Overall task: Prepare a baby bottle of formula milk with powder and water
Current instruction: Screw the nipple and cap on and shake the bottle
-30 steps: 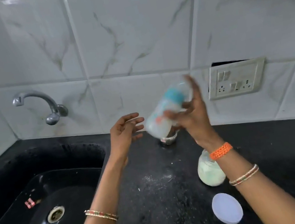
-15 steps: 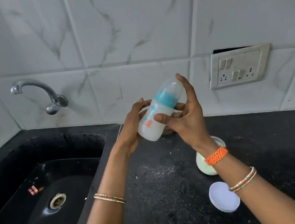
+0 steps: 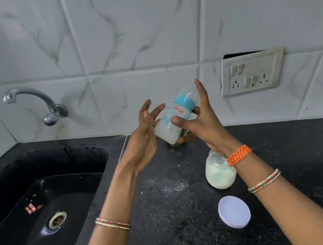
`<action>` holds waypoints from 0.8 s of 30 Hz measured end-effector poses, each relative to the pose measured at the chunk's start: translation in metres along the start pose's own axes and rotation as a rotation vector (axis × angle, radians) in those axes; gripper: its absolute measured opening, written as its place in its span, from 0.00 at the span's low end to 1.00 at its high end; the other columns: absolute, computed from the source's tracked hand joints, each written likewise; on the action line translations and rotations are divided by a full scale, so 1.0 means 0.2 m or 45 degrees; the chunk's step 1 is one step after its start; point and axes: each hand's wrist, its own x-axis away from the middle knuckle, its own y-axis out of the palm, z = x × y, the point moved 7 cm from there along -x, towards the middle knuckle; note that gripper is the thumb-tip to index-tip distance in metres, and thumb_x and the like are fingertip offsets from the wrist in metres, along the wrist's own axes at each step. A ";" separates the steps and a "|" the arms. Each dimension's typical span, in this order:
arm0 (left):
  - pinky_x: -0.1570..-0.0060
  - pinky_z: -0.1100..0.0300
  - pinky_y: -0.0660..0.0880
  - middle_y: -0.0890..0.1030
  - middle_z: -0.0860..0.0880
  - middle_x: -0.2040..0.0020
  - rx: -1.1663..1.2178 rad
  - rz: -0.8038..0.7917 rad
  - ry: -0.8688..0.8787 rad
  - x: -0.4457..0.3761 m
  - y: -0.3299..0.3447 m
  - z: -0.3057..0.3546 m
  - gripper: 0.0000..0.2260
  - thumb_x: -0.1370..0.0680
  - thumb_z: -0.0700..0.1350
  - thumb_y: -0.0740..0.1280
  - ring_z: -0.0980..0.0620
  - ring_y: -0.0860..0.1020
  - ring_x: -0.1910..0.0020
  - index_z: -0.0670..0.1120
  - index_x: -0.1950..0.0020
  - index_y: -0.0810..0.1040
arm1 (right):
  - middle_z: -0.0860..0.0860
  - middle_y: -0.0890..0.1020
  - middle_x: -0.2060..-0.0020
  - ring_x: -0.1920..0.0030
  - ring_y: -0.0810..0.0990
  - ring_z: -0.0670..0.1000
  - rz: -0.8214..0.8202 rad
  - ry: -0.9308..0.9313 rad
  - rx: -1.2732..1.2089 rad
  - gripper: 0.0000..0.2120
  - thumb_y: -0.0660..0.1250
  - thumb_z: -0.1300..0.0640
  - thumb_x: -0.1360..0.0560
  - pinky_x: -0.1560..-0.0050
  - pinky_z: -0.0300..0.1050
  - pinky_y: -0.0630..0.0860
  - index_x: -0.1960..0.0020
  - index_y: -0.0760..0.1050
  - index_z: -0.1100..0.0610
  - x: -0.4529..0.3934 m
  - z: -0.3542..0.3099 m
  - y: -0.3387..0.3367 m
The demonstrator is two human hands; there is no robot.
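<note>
A baby bottle with a teal collar, clear cap and milky white liquid is held tilted above the black counter, cap pointing up right. My right hand grips it with thumb in front and fingers behind. My left hand presses its palm against the bottle's left side, fingers spread. An open jar of white powder stands on the counter under my right wrist. Its round white lid lies flat nearer to me.
A black sink with a steel drain sits at the left, a chrome tap on the tiled wall above it. A switch and socket plate is on the wall at right. Spilled powder dusts the black counter. A small shiny object stands behind the bottle.
My left hand, apart from the bottle a second ago, has come against its left side. The bottle has turned between my palms, with its printed label now facing me.
</note>
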 end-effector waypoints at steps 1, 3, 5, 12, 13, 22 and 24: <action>0.33 0.49 0.65 0.65 0.49 0.26 0.024 0.023 0.002 0.00 -0.02 0.01 0.21 0.18 0.54 0.46 0.50 0.71 0.34 0.55 0.25 0.53 | 0.55 0.66 0.31 0.37 0.76 0.55 0.080 -0.045 -0.098 0.49 0.75 0.64 0.33 0.54 0.61 0.81 0.27 0.50 0.37 -0.01 -0.02 -0.02; 0.27 0.44 0.53 0.59 0.51 0.23 0.003 0.103 0.016 -0.02 -0.07 0.03 0.24 0.19 0.58 0.44 0.50 0.64 0.28 0.58 0.23 0.48 | 0.56 0.70 0.33 0.39 0.78 0.58 0.387 -0.146 -0.516 0.44 0.73 0.67 0.31 0.60 0.60 0.82 0.28 0.53 0.42 -0.01 -0.07 -0.12; 0.26 0.41 0.49 0.56 0.51 0.22 -0.011 0.200 0.025 -0.03 -0.15 0.04 0.23 0.19 0.59 0.45 0.51 0.58 0.25 0.58 0.23 0.48 | 0.58 0.72 0.35 0.41 0.78 0.62 0.617 -0.247 -0.910 0.41 0.71 0.67 0.29 0.62 0.61 0.81 0.28 0.51 0.45 0.00 -0.06 -0.19; 0.40 0.46 0.70 0.73 0.46 0.31 0.093 0.300 -0.019 -0.06 -0.24 0.01 0.20 0.18 0.55 0.50 0.48 0.67 0.29 0.50 0.30 0.66 | 0.59 0.70 0.34 0.40 0.78 0.62 0.410 -0.333 -0.775 0.40 0.71 0.68 0.31 0.63 0.59 0.81 0.30 0.54 0.44 0.06 -0.15 -0.11; 0.40 0.46 0.71 0.74 0.46 0.33 0.093 0.295 -0.030 -0.05 -0.24 0.00 0.19 0.18 0.55 0.50 0.49 0.70 0.32 0.50 0.31 0.68 | 0.58 0.71 0.35 0.40 0.78 0.61 0.452 -0.371 -0.837 0.39 0.70 0.67 0.29 0.62 0.59 0.81 0.30 0.52 0.44 0.05 -0.16 -0.14; 0.49 0.48 0.77 0.82 0.47 0.44 0.118 0.235 -0.121 -0.02 -0.25 -0.05 0.17 0.19 0.51 0.52 0.48 0.81 0.49 0.47 0.38 0.74 | 0.53 0.69 0.35 0.42 0.80 0.53 0.404 -0.486 -0.563 0.44 0.72 0.71 0.32 0.59 0.64 0.81 0.27 0.51 0.50 0.11 -0.26 -0.13; 0.51 0.49 0.76 0.82 0.45 0.45 0.103 0.218 -0.157 -0.03 -0.25 -0.07 0.15 0.19 0.49 0.53 0.47 0.81 0.52 0.46 0.41 0.75 | 0.47 0.70 0.36 0.43 0.79 0.53 0.129 -0.464 -0.178 0.45 0.75 0.72 0.37 0.57 0.56 0.82 0.29 0.57 0.51 0.12 -0.29 -0.03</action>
